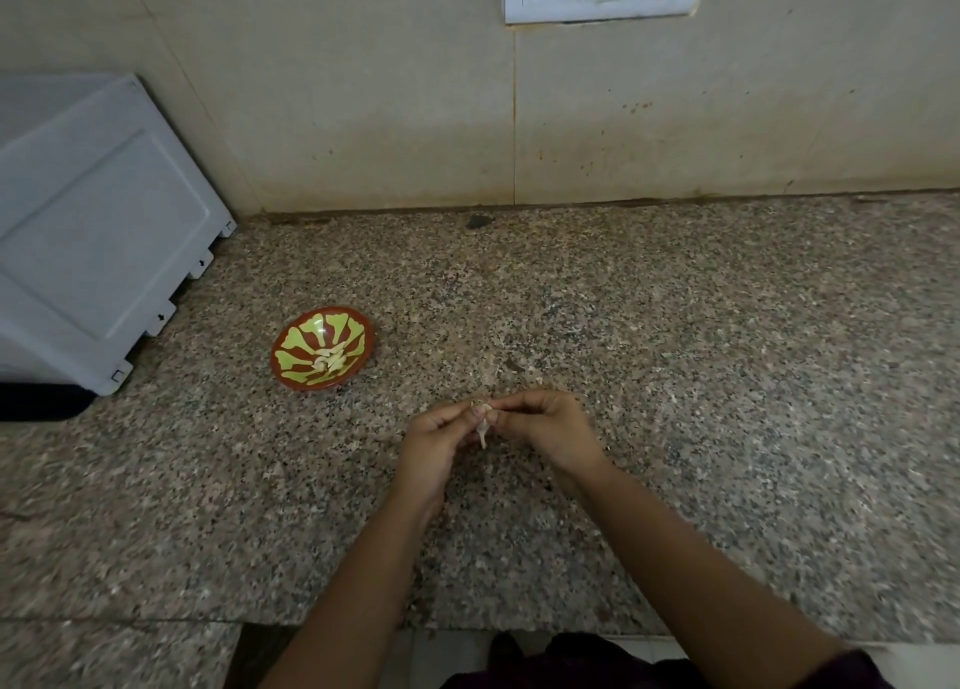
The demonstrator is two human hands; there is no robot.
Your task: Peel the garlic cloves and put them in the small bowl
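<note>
Both forearms [701, 558] reach in from the lower edge and meet over the surface [675, 350]. Between them is a clove [483, 418], pinched by the fingertips of the left hand [441, 428] and right hand [545, 423], each grip curled close round it. A pale strip of skin hangs below, so peeling looks partway through. Several peeled cloves [330, 361] already lie in the bowl [291, 340], well apart to the left. No other unpeeled ones show, so this may be among the last. Farther left stands a white box [93, 231].

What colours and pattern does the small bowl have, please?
Reddish-brown with yellow-green petal-like shapes radiating inside the small bowl, head view.
</note>
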